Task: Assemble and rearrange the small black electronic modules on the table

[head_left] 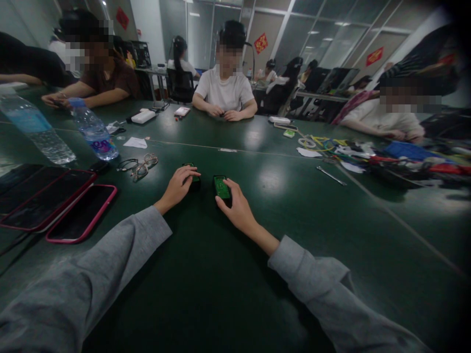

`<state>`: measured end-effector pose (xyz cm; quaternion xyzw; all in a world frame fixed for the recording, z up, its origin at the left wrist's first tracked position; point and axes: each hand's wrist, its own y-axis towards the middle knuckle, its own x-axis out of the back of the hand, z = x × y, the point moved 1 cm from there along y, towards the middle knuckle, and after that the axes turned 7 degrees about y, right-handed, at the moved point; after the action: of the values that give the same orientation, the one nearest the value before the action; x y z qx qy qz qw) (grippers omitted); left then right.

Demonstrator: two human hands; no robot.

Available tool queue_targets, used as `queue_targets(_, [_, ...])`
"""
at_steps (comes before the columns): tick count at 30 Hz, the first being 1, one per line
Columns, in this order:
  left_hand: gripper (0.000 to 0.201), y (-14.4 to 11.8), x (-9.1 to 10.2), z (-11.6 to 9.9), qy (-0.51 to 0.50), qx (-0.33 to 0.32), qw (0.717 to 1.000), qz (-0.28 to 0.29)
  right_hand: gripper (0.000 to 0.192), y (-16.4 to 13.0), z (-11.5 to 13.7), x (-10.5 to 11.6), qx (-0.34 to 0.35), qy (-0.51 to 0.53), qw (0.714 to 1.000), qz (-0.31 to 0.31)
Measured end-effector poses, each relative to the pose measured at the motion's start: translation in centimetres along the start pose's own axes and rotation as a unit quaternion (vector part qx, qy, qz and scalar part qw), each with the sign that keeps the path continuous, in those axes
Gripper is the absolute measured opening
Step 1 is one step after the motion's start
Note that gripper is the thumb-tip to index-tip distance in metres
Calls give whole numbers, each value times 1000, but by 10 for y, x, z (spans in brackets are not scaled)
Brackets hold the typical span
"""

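On the dark green table, my right hand point(238, 208) grips a small black case with a green circuit board point(222, 187) in it. Its thumb lies at the near left corner and its fingers along the right edge. To the left, my left hand point(178, 186) is bent over another small black piece with a green board point(196, 179). The fingers and thumb cover much of that piece, and its far edge shows past the knuckles. A narrow strip of table separates the two pieces.
Eyeglasses point(142, 168), two water bottles point(96, 130), a red-edged phone point(83, 214) and a dark folding device point(44, 198) lie on the left. A wrench point(331, 175) and a heap of cables point(397, 159) are on the right. Several people sit around the table.
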<state>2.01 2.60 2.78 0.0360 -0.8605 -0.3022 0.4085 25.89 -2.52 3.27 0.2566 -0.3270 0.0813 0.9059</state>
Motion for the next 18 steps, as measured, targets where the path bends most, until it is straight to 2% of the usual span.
queue_targets(4, [29, 0, -1, 1, 3, -4, 1000, -1, 49, 3, -5, 0, -2, 9, 999, -35])
queue_targets(10, [27, 1, -3, 4, 6, -12, 1000, -5, 67, 2, -8, -3, 0, 1, 1000, -23])
queue_targets(15, [27, 0, -3, 4, 6, -8, 1000, -2, 63, 2, -11, -4, 10, -7, 1000, -24])
queue_targets(18, [27, 1, -2, 5, 7, -4, 1000, 3, 60, 5, -15, 0, 32, -55, 997, -39])
